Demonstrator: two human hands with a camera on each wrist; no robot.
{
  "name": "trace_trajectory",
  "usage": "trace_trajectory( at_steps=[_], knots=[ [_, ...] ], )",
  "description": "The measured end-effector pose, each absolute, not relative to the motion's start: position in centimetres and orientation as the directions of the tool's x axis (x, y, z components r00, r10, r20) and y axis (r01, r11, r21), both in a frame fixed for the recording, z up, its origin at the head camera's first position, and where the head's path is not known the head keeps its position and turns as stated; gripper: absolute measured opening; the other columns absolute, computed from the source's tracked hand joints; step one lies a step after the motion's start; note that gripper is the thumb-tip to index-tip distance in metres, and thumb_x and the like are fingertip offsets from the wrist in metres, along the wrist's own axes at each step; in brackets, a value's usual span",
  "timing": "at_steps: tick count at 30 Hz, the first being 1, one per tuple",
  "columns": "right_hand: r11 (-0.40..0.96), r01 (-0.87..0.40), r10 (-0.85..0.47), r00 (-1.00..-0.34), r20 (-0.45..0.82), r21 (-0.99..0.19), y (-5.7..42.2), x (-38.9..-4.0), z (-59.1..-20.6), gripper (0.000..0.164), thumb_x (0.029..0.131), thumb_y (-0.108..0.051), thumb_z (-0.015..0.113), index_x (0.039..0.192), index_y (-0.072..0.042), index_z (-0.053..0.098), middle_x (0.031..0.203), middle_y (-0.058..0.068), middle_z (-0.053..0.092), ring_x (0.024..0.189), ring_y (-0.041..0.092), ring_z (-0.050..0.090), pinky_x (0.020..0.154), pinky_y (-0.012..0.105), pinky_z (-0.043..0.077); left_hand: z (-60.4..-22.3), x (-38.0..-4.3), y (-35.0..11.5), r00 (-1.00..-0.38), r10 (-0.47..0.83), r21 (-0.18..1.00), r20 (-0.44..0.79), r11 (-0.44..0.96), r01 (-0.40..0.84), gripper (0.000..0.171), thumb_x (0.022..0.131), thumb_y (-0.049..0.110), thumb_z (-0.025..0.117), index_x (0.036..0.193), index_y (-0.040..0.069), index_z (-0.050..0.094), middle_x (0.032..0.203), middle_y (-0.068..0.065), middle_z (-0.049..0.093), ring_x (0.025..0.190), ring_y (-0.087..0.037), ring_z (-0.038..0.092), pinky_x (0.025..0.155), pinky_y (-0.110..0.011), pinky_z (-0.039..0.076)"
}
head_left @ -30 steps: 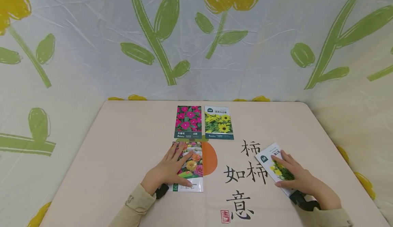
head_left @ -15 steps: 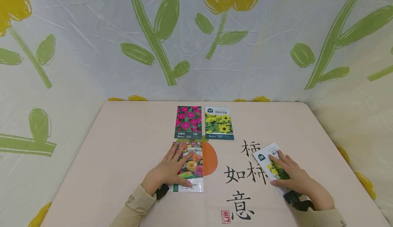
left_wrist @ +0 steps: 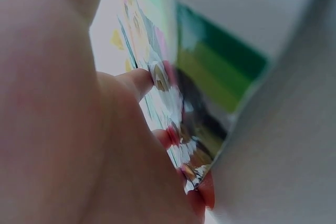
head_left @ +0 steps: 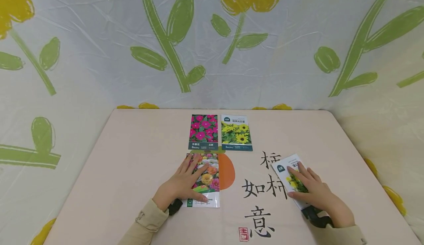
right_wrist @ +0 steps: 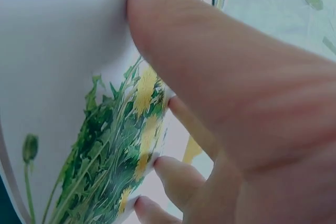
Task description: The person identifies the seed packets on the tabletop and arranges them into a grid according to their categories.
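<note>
My left hand [head_left: 179, 184] rests with spread fingers on a seed packet [head_left: 208, 178] showing many-coloured flowers, which lies flat on the table. In the left wrist view its fingertips touch the glossy face of that packet [left_wrist: 202, 77]. To the right, my right hand [head_left: 319, 195] lies over a white seed packet [head_left: 281, 169] with yellow flowers and green leaves, set at a slant. The right wrist view has the thumb and several fingertips touching the face of this packet [right_wrist: 100, 145]; the hand covers its right side.
Two more seed packets lie side by side farther back: one with pink flowers [head_left: 203, 129], one with yellow flowers [head_left: 236, 132]. The pale tablecloth [head_left: 132, 156] bears black characters and an orange print [head_left: 226, 171]. A flower-patterned curtain [head_left: 265, 79] hangs behind the table.
My right hand and the slanted white seed packet have slid a little to the left along the table. The left hand and the other packets have stayed in place.
</note>
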State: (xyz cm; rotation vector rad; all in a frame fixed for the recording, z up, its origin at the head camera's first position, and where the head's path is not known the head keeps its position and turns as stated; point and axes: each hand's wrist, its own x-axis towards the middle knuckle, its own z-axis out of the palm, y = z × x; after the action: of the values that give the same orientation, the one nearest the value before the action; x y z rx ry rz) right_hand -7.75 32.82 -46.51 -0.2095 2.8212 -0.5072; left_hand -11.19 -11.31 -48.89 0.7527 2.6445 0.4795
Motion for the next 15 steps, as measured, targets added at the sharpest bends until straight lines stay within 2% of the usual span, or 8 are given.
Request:
trace_trajectory(
  at_steps=[15],
  knots=[
    [0.924,-0.096,-0.192,-0.954,-0.230,-0.371,32.30,-7.76,-46.09,0.089,0.083,-0.053,0.073,0.151,-0.008,0.038,0.157,0.033,0.016,0.135,0.062,0.015,0.090,0.086,0.020,-48.56,-11.06,-11.28,-0.799,0.556,0.415,-0.230,0.799,0.436,0.108,0.074,0.067,0.074,0.159,0.022,0.024,0.166,-0.015,-0.004,0.150,-0.042,-0.007,0.118,-0.059,0.010]
  ],
)
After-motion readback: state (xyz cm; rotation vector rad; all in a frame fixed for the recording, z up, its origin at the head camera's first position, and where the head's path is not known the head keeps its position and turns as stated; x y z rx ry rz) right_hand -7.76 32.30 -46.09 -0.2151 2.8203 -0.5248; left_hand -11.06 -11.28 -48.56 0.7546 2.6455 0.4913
